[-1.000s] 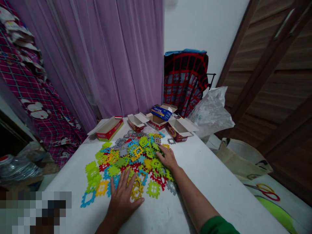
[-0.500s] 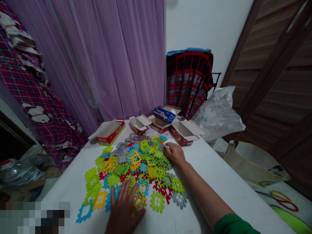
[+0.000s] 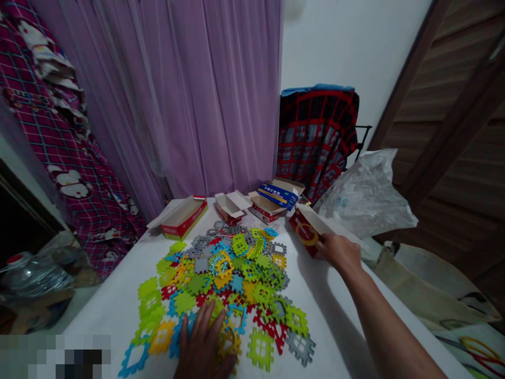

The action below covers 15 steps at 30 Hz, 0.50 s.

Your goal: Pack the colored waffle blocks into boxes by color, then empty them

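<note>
A spread-out heap of interlocking plastic tiles (image 3: pixel 203 265) in green, blue, yellow, red and grey covers the middle of the white table. My left hand (image 3: pixel 205 339) lies with fingers apart on the near edge of the heap, over blue and yellow tiles. To the right, my right hand (image 3: pixel 339 251) grips the near end of a red cardboard box (image 3: pixel 304 231), which is tilted, its flap up. My fingers hide part of that box's end. A green window-shaped tile (image 3: pixel 261 349) and a grey one (image 3: pixel 300 346) lie at the near right of the heap.
Along the back stand more open boxes: a red and green one (image 3: pixel 184 218), a small red one (image 3: pixel 229 210), and another red one (image 3: pixel 265 208) with a blue box (image 3: pixel 278 193) over it. A clear plastic bag (image 3: pixel 366 195) is beyond the right edge, above a cloth bag (image 3: pixel 426 284).
My right hand has moved right from the heap's far side to the red box and taken hold of it; the box is now tilted. My left hand stays on the tiles.
</note>
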{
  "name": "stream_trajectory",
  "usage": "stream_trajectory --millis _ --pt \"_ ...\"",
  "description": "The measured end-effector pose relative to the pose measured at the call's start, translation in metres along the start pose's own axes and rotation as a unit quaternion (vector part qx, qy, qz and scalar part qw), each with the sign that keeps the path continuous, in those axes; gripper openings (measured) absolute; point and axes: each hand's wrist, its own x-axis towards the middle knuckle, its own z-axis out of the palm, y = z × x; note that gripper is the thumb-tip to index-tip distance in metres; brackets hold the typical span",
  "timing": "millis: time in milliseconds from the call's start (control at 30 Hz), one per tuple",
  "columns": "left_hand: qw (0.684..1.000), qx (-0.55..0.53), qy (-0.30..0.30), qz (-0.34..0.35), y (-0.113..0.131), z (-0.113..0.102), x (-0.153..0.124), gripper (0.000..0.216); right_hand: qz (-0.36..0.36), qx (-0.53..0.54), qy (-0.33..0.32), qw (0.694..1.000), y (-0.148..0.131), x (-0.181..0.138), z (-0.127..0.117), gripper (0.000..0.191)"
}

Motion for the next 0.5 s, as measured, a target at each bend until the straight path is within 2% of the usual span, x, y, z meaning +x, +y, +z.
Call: stream_trajectory --millis 100,200,300,433,500 --pt "1.000 -0.002 -0.002 -0.004 0.001 0.000 0.000 0.058 -0.047 0.015 0.045 0.998 -0.002 -0.025 -0.013 0.029" --pt "1.000 -0.006 -0.005 -0.007 0.001 0.002 -0.001 0.060 -0.109 0.034 0.112 0.987 -0.023 -0.023 -0.025 0.025" --pt "1.000 -0.005 0.012 0.003 -0.004 0.009 -0.003 0.062 -0.155 0.042 0.148 0.976 -0.061 0.012 -0.038 0.024" --pt "0.998 0.025 0.033 0.051 -0.014 0.019 -0.006 0.064 -0.189 0.064 0.143 0.969 -0.115 0.070 -0.054 0.025" --pt "0.998 0.035 0.025 0.055 -0.016 0.019 -0.007 0.064 -0.201 0.103 0.161 0.961 -0.133 0.086 -0.055 0.034"
